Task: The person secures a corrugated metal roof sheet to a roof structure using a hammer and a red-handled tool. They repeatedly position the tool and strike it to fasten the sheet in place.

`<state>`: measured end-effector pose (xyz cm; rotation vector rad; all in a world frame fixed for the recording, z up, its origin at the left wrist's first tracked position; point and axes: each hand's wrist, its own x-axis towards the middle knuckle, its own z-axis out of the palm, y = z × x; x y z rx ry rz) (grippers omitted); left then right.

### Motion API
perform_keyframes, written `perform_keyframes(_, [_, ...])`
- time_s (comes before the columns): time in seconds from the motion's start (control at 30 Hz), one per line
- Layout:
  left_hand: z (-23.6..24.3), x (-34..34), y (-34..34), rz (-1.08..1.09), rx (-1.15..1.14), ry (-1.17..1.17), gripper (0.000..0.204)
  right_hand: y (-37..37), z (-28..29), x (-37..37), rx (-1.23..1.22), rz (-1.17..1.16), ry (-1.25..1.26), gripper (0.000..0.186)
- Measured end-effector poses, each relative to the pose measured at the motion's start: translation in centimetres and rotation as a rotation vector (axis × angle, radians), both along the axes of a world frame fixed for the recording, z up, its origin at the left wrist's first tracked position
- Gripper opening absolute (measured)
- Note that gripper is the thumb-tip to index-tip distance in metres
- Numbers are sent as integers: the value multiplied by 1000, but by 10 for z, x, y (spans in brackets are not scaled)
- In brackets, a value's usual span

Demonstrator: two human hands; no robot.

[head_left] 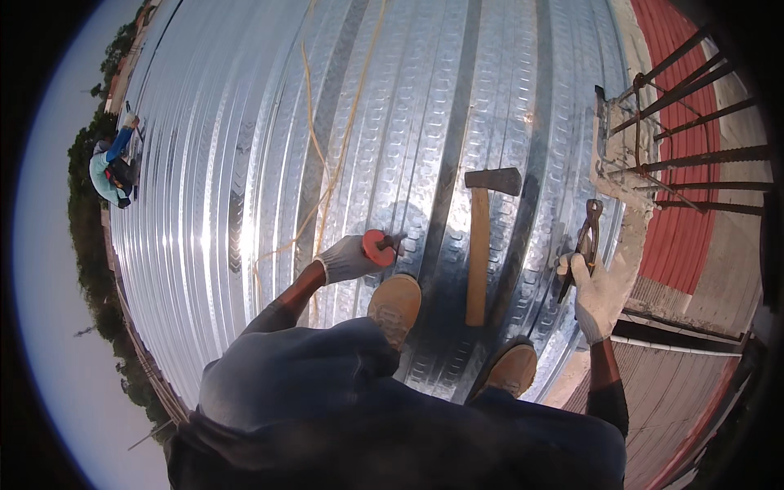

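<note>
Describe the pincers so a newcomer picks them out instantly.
Start at the steel bars at the upper right, beside the ribbed metal deck. Below them to the left, the gloved right hand grips the pincers. Unlike the wooden-handled axe lying to their left, they are dark, with two handles and a rounded head.

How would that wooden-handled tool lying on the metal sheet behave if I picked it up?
The tool would probably feel heavy at one end, where its dark, metal-looking head sits. Its straight wooden handle should stay stiff. That wide head likely discourages rolling.
</note>
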<state>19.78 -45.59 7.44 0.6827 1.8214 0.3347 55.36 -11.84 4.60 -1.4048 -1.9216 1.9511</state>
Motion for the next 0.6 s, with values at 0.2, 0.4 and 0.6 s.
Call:
perform_keyframes(0.2, [-13,-4,-21,-60,-34,118,47,-9,-12,-14,-118,-16,64,38])
perform_keyframes(0.4, [-26,-9,-15,-77,-3,98,46,-4,-22,-7,-127,-8,28,34])
perform_keyframes(0.6, [-34,-11,-11,-93,-81,289,40,19,4,-24,-145,230,-89,32])
